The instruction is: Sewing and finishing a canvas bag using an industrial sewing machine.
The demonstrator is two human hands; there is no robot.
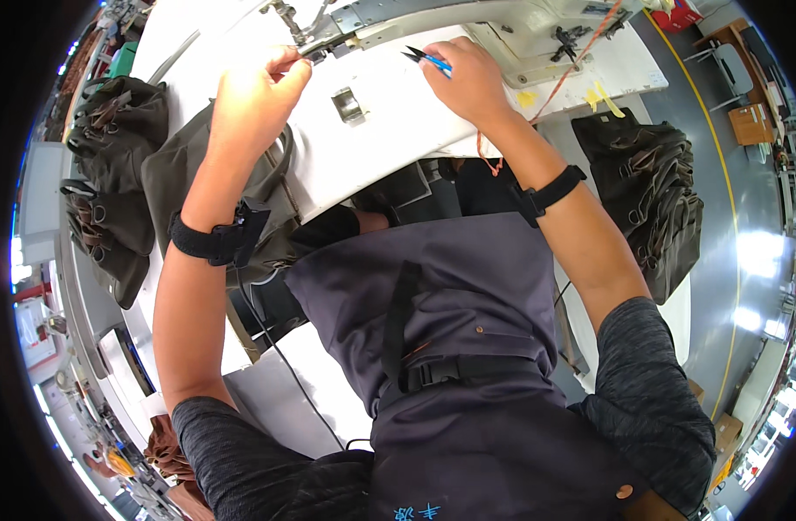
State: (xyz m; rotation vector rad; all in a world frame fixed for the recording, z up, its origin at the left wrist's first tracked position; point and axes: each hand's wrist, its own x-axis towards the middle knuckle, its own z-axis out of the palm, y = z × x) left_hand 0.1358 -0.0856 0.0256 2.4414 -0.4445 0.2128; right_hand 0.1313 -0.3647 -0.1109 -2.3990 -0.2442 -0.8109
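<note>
Plainly, the right hand (464,82) is gripping blue snips (437,65) over the table (398,122);
left hand (257,91) is pinching closed by the sewing machine (450,19), contents unclear; leftward-pointing blades (414,56), slipping, could be nicking its fingers (285,57).

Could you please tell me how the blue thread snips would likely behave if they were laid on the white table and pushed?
The blue thread snips are probably stiff, since their narrow blades look straight and rigid. They seem light, being small beside the right hand. On the smooth-looking white table, they might slide.
</note>
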